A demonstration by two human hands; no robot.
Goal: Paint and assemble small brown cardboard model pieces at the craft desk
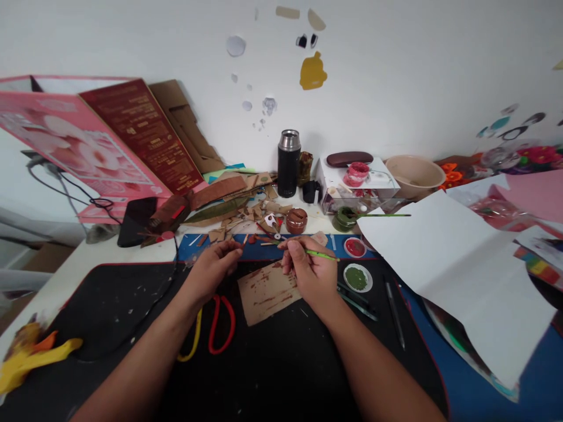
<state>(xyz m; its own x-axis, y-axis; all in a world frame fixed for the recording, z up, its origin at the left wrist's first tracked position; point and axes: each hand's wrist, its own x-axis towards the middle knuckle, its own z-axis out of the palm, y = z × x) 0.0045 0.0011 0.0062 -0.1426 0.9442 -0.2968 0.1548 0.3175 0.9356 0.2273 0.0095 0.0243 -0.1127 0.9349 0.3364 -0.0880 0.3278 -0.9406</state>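
My right hand point(314, 275) grips a paintbrush point(323, 255) with a green handle. Its handle end points right, and the bristles are partly hidden by my fingers. My left hand point(213, 269) is closed in a pinch, with a small brown stick point(245, 239) at the fingertips. Beneath my right hand lies a piece of cardboard point(266, 293) streaked with brown paint. Behind the hands stands a jar of brown paint point(297, 220). Lids with green paint point(358, 278) and red paint point(354, 247) lie to the right of my right hand.
Red-and-yellow-handled scissors point(221, 325) lie near my left forearm. Cardboard scraps point(233, 220), a black thermos point(288, 167) and a green paint jar point(344, 219) with a brush across it stand behind. White paper point(457, 246) covers the right; a pen point(394, 313) lies beside it.
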